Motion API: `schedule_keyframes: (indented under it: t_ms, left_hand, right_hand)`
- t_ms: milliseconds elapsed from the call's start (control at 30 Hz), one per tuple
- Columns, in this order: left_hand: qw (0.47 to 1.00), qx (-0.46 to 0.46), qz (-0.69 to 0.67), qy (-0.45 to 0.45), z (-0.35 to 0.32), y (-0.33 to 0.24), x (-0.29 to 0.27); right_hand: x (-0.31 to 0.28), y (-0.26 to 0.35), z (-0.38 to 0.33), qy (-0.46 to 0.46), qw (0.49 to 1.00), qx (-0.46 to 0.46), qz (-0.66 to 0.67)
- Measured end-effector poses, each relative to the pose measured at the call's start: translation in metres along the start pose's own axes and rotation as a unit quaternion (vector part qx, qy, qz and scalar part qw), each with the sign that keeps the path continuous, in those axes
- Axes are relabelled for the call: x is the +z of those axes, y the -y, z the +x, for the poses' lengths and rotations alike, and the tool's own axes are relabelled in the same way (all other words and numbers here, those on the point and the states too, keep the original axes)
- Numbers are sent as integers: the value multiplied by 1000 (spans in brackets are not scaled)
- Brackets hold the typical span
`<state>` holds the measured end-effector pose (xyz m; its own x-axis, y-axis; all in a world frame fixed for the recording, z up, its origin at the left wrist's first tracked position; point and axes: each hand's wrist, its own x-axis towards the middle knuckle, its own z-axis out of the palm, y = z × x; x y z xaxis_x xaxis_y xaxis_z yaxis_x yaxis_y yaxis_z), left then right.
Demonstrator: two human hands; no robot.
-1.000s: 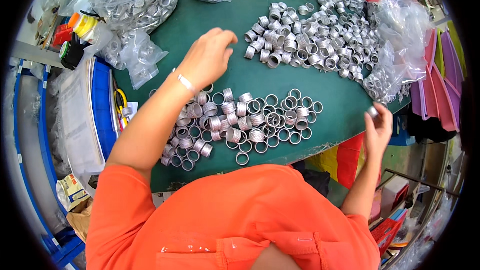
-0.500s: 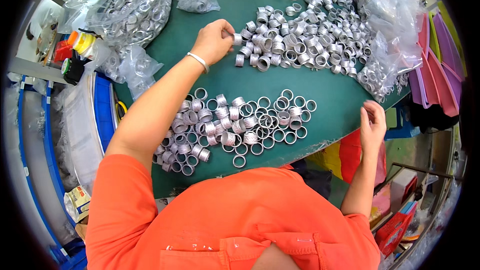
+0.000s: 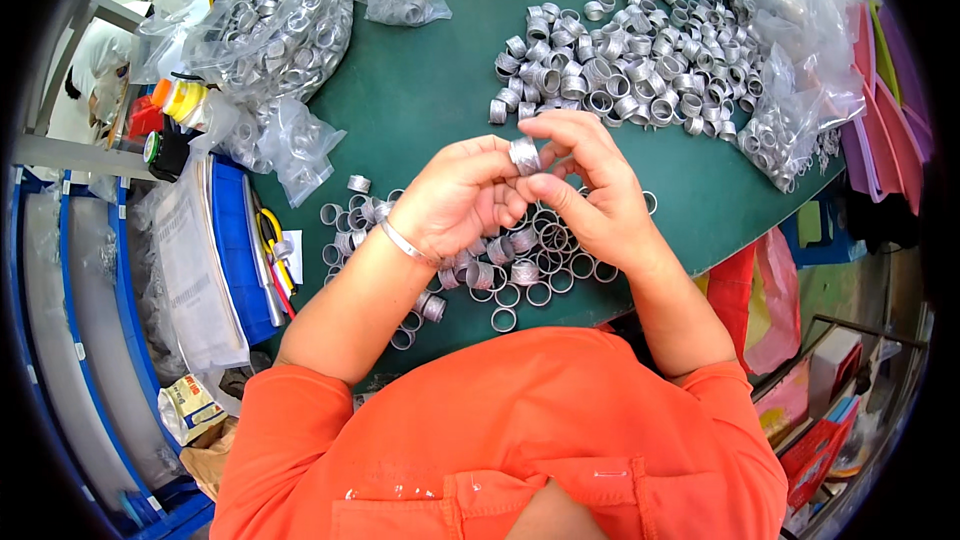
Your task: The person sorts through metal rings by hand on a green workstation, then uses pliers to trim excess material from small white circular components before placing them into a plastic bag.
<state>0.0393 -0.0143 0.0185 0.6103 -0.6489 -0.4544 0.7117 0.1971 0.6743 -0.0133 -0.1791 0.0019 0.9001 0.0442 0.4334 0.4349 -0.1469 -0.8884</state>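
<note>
Above the bench, our left hand pinches a metal ring; our right hand half-curls beside it, grip unclear. We judge it light, stiff, best held by its outer wall.

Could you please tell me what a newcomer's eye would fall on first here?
Probably the silvery ring between the left hand and right hand, near the picture's centre. Next, the large heap of similar rings, far right on the green table, then the bright orange shirt below.
</note>
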Motion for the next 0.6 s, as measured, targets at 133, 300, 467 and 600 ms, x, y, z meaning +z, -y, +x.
schedule_keyframes:
  t_ms: [133, 300, 467, 600]
  left_hand:
    - [999, 3, 7, 45, -4, 14, -7]
    - [987, 96, 109, -64, -12, 17, 5]
    - [901, 283, 327, -24, -22, 32, 8]
    - [704, 375, 586, -145, -21, 12, -16]
  right_hand:
    - [-7, -7, -10, 45, 992, 70, 97]
    - [-7, 0, -15, -2, 927, 218, 305]
    - [2, 12, -17, 44, 910, 330, 246]
    - [-5, -3, -5, -1, 974, 174, -145]
